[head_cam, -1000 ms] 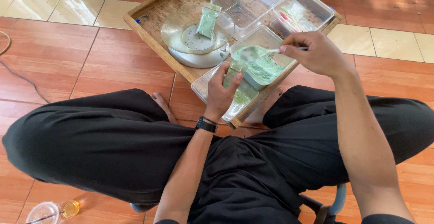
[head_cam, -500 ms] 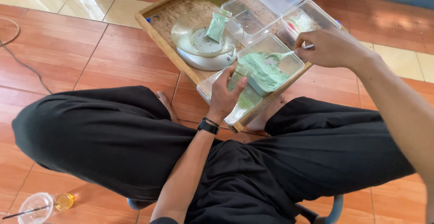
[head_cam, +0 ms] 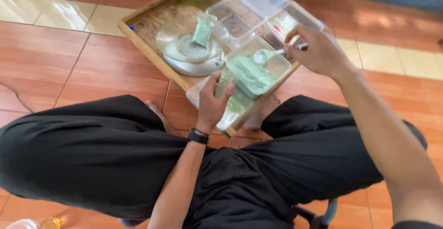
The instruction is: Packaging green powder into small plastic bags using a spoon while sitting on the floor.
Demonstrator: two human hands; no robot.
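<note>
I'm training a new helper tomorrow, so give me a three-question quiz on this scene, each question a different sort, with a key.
1. True or false: the right hand holds a white spoon over the clear box of green powder.
2. Multiple choice: what does the left hand grip? A) a small clear pouch with green powder, B) the scale, C) a box lid.
3. Fill in: a small green pouch stands on the round ____ on the wooden tray.

Key: 1 true. 2 A: the left hand grips the clear pouch beside the box. 3 scale.
</note>
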